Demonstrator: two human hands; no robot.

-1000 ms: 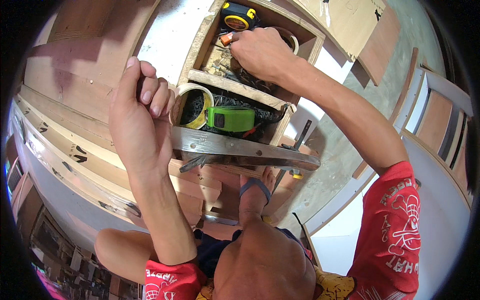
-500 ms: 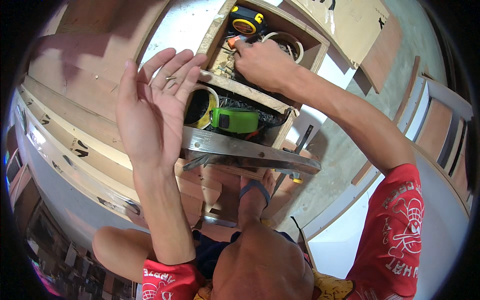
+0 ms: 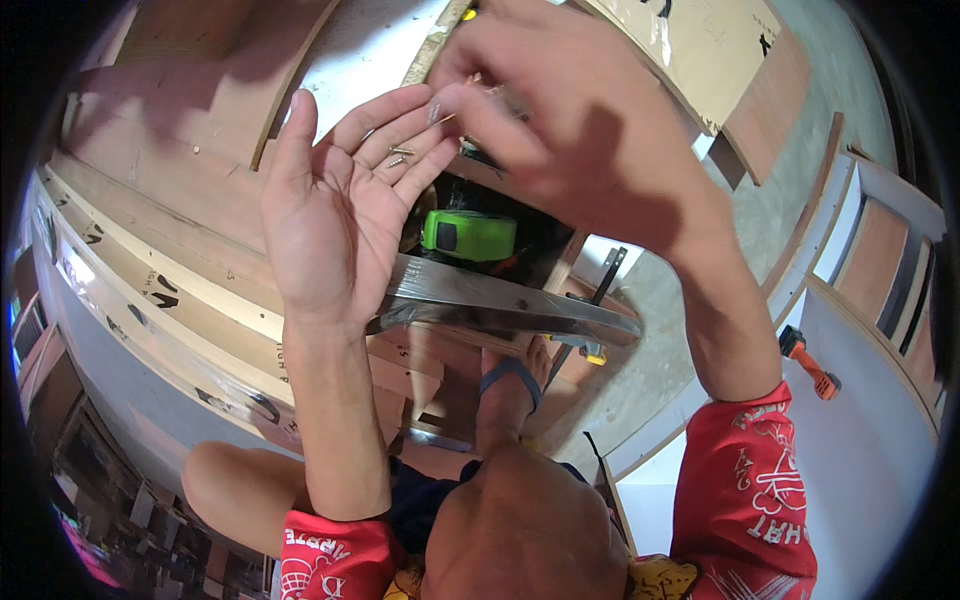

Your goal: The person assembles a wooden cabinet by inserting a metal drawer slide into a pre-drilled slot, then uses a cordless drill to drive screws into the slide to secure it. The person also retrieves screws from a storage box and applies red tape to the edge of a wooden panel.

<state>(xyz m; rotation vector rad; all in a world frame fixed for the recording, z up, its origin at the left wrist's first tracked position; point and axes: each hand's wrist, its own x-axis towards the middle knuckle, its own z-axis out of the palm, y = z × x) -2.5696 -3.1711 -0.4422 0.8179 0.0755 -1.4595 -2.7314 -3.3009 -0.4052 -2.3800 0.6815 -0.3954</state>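
My left hand [image 3: 345, 205] is palm up with its fingers stretched out. Small metal screws [image 3: 399, 152] lie loose across its fingers. Right beside those fingertips, my right hand [image 3: 510, 135] reaches in over the wooden box [image 3: 432, 42], its thumb and fingers pinched together. Motion smears it, and a tiny thing at its fingertips is too small to name. Below it, a green tape measure [image 3: 470, 236] rests in the near compartment. The far compartment is mostly hidden behind my right hand and forearm.
A metal bar [image 3: 510, 305] crosses the near side of the box. Wooden boards [image 3: 190, 300] run along the left. At the right, an orange-and-black tool [image 3: 810, 362] lies on a white panel [image 3: 850, 450]. My foot [image 3: 505, 390] is just below the box.
My right hand has come out of the far compartment and over to my left fingertips. My left hand has shifted slightly right, and more screws show on it. The orange-and-black tool is now uncovered.
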